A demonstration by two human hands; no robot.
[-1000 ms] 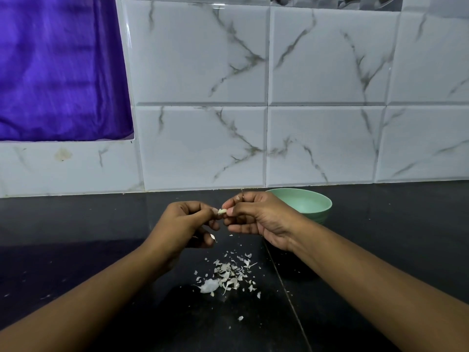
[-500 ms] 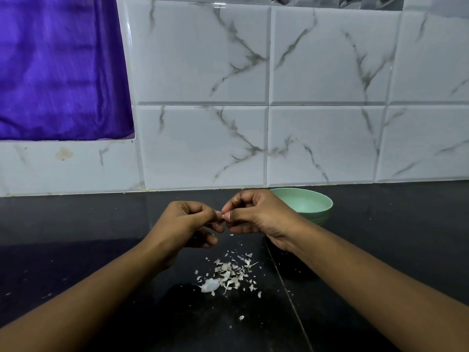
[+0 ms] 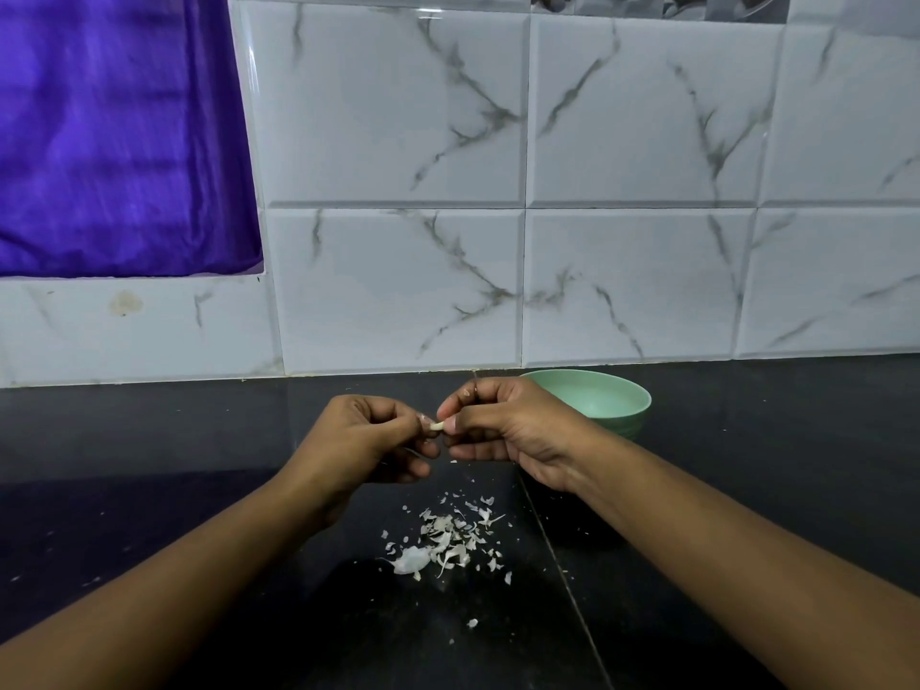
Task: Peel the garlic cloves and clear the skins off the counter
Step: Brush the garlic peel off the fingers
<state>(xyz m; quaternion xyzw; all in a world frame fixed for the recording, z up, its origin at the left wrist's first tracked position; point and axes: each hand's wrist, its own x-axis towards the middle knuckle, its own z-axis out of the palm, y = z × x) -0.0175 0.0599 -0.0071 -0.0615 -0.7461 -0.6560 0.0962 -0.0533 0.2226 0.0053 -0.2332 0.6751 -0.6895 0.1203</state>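
a small pale garlic clove (image 3: 437, 426) is pinched between the left hand (image 3: 371, 440) and the right hand (image 3: 503, 423), above the scattered papery white skins (image 3: 443, 540) on the glossy black counter (image 3: 747, 490). peeling appears underway; next, the remaining skin is likely to be stripped before the skins are cleared.
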